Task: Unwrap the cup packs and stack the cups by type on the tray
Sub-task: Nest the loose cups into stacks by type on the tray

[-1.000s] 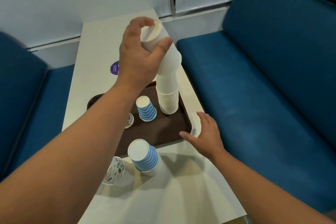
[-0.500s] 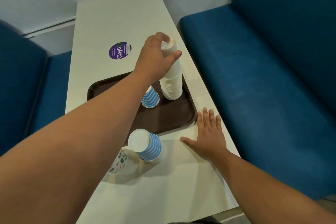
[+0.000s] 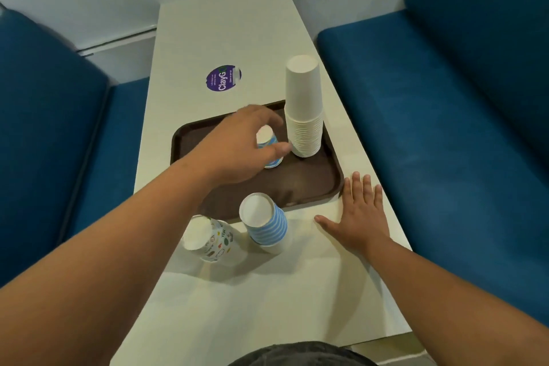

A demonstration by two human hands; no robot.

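Observation:
A tall stack of plain white cups [image 3: 304, 107] stands upside down at the far right of the brown tray [image 3: 315, 184]. Just left of it a blue-striped cup [image 3: 269, 142] sits upside down on the tray. My left hand [image 3: 237, 145] hovers over this cup, thumb and fingers spread either side of it, with no clear grip. My right hand [image 3: 356, 217] lies flat on the table by the tray's near right corner. In front of the tray stand a blue-striped cup stack [image 3: 264, 220] and a patterned cup stack [image 3: 208, 238].
The narrow white table [image 3: 252, 291] carries a purple round sticker [image 3: 223, 79] beyond the tray. Blue benches flank it on the left [image 3: 59, 128] and right [image 3: 445, 128]. A wall closes off the far end.
My left hand let go of the top of the white stack and dropped left to the blue-striped cup on the tray. The right hand stays flat on the table.

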